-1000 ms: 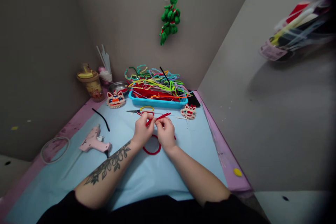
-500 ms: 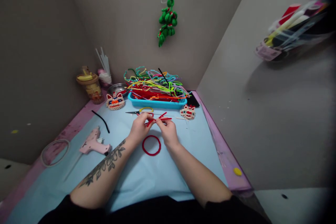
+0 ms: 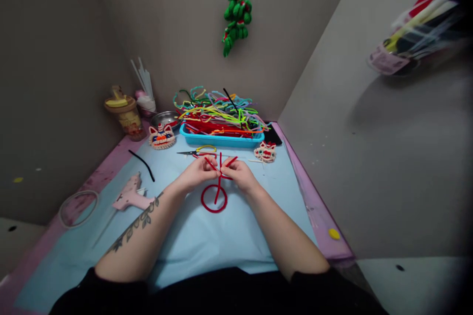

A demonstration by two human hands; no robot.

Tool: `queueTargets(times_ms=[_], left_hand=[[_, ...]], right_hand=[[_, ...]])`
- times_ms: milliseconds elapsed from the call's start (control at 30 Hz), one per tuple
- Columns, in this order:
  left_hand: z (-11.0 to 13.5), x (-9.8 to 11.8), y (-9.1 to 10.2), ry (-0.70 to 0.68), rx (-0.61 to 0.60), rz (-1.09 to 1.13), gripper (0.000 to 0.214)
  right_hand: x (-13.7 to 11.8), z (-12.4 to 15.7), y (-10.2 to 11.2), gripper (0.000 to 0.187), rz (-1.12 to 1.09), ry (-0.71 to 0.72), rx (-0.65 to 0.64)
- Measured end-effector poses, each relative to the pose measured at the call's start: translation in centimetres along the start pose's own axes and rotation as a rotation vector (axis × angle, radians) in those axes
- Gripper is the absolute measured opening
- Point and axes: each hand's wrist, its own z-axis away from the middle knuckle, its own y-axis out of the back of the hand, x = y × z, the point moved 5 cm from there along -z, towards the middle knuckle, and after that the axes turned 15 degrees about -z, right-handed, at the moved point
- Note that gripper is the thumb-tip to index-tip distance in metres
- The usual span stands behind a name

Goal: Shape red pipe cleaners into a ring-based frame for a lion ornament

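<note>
Between my two hands are several red pipe cleaners point(image 3: 220, 162), crossed at the middle with their ends fanning out. My left hand point(image 3: 199, 172) pinches them from the left, close to the crossing. From the other side, my right hand point(image 3: 238, 173) grips them, its fingertips almost touching the left ones. One red end hangs down in front of a red pipe-cleaner ring point(image 3: 203, 200), which lies on the light blue sheet point(image 3: 218, 241). Just behind my left hand lie scissors point(image 3: 190, 153) with yellow and red handles, partly hidden by the fingers.
A blue tray point(image 3: 221, 142) heaped with colourful pipe cleaners stands at the back. Lion-face pieces point(image 3: 161, 138) lie on either side. On the left are a pink glue gun point(image 3: 131, 196), a black pipe cleaner point(image 3: 143, 163) and a lidded cup point(image 3: 127, 118).
The red pipe cleaners have turned: one now stands upright and reaches down over the ring. My hands have come closer together around the crossing. The view has tilted slightly down.
</note>
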Motion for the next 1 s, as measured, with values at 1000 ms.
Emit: queueTargets(times_ms=[1000], left_hand=[[-0.2,-0.5,3.1,-0.058,0.640,0.094,0.052]], right_hand=[[-0.1,0.6,0.7,0.015,0.080,0.053,0.211]])
